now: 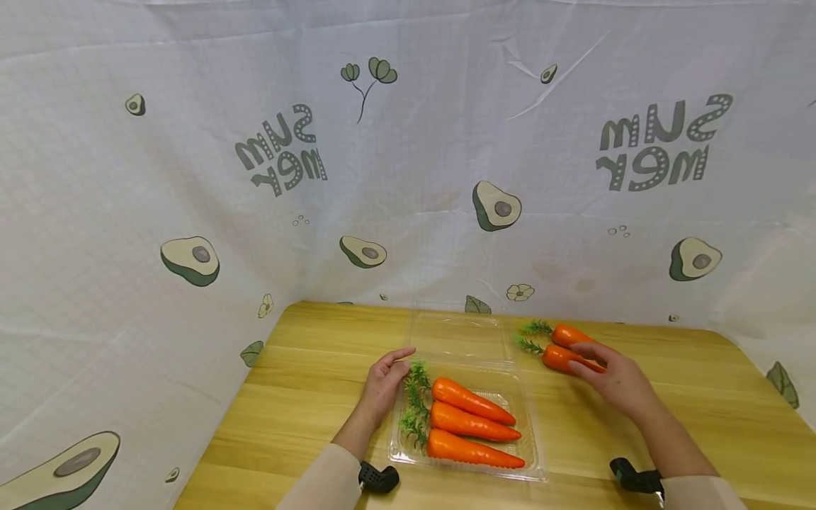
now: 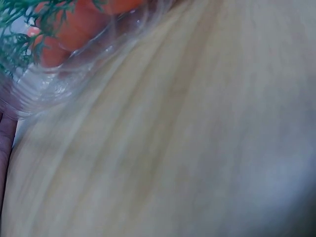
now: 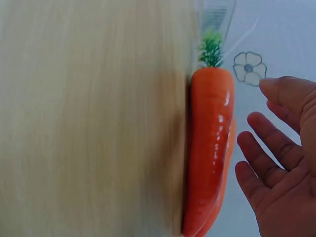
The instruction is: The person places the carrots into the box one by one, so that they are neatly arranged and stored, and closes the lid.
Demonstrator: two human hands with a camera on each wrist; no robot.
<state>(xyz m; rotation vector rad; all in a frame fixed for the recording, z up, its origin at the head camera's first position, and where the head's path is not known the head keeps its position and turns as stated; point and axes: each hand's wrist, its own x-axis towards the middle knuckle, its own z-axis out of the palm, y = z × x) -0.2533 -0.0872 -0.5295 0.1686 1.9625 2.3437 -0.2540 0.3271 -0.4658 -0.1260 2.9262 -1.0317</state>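
Observation:
Three orange carrots with green leafy tops lie side by side in a clear plastic container (image 1: 472, 469); the middle carrot (image 1: 472, 422) points its tip rightward. My left hand (image 1: 381, 386) is at the container's upper left side, index finger stretched out and thumb close to the leafy tops (image 1: 417, 400). In the left wrist view, part of a finger (image 2: 6, 143) shows beside the container's corner (image 2: 44, 94). My right hand (image 1: 615, 379) hovers over two loose carrots on the table, the nearer carrot (image 3: 211, 143) just beside its spread, slightly bent fingers (image 3: 264, 163).
The container's clear lid (image 1: 459, 336) lies folded back behind it on the wooden table (image 1: 306, 397). A white curtain (image 1: 421, 170) printed with avocados hangs behind the table and along its left side.

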